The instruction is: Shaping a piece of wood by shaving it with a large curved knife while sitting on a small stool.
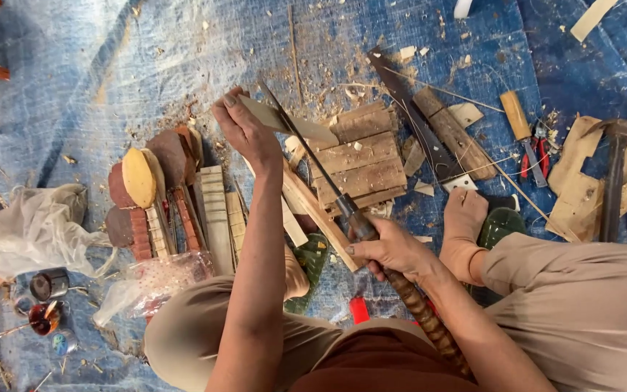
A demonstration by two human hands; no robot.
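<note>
A: Hands first. Left hand closed round a thin pale wood strip, thumb and fingers pinching its near end, holding it tilted above the work.

B: And the right?

A: Right hand wrapped tight on the handle of a long knife. The handle is banded and runs back under the forearm. The dark, narrow blade slants up and leftward, its edge lying against the strip just beside the left hand.

B: What sits under them?

A: A slatted wooden block on a blue tarp, shavings strewn about. A loose pale batten lies across it, beneath the blade.

B: Further out?

A: Left of the arm, a row of carved wooden pieces, some oval-headed, red-brown and cream. Beyond those, a crumpled plastic bag and small paint pots. To the right, a saw blade, red-handled pliers, a hammer over flat offcuts. Bare foot beside a green sandal.
</note>
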